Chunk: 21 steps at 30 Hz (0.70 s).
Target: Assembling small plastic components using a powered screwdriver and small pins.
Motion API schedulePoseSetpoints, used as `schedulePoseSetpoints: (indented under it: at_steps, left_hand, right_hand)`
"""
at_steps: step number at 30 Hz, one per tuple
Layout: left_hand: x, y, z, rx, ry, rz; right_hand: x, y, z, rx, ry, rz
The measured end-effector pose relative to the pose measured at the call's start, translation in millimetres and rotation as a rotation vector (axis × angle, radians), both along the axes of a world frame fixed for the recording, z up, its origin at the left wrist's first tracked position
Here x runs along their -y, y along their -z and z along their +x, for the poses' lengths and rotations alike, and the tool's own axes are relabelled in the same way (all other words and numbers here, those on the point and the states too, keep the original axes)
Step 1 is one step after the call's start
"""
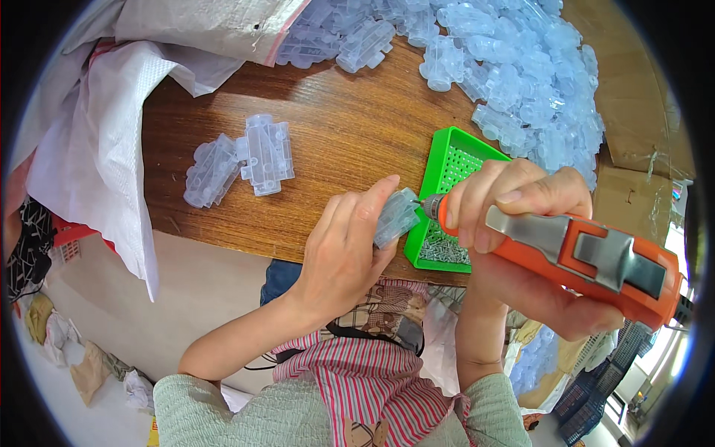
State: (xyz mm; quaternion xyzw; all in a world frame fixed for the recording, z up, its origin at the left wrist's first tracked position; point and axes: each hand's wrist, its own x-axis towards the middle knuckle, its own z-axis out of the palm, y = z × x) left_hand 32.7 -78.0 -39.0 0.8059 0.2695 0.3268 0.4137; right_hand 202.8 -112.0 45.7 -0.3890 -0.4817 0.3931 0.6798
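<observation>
My left hand (pixel 344 242) grips a clear plastic housing (pixel 397 217) near the front edge of the wooden table. An orange electric screwdriver (pixel 573 249) lies in my right hand (pixel 521 201), fingers wrapped round its body. Its tip meets the housing's right side; whether a screw sits there is too small to tell. Beneath my right hand is a green tray (pixel 430 175) with a perforated plate and many small metal screws (pixel 445 249) at its near end. Two more clear plastic housings, one upright (pixel 268 154) and one tilted (pixel 212 171), rest side by side to the left.
A large heap of clear plastic housings (pixel 529 82) covers the table's back right. White woven sacks (pixel 104 127) drape over the left side. Cardboard (pixel 633 194) stands along the right edge. Dark crates (pixel 588 406) are at the lower right.
</observation>
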Motion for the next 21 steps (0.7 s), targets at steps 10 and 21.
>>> schedulePoseSetpoints:
  at_steps: [10, 21]
  left_hand:
    - [-1.4, -8.4, -2.0, -0.018, -0.03, -0.065]
    - [-38.3, -39.1, -6.1, -0.545, -0.223, 0.424]
  right_hand:
    - [-0.9, -4.0, -19.1, -0.069, 0.045, -0.145]
    - [5.2, -26.0, 32.2, -0.074, 0.224, 0.099]
